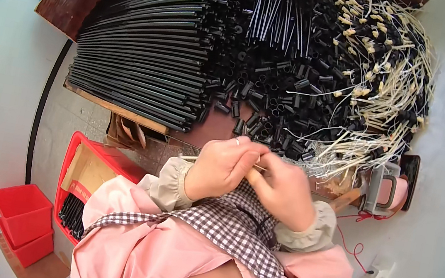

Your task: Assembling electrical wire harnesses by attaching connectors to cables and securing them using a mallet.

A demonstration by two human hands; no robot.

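Observation:
My left hand (219,166) and my right hand (284,187) meet in front of my chest, above the checked apron, close to the table's near edge. The left fingers are curled closed, and a short length of pale wire (188,158) sticks out beside the left wrist. My right thumb and fingers are pinched together against the left fingertips, slightly blurred. What lies between the fingertips is mostly hidden. Just beyond the hands, short black tube-shaped sockets (252,123) lie heaped on the reddish-brown table (217,129).
Long black tubes (140,65) are stacked at left, with more thin black rods (280,12) at the back. White wires with cream connectors (384,102) pile up at right. Near them are a hammer (350,197) and a clear container (383,188). Red bins (23,208) stand at lower left.

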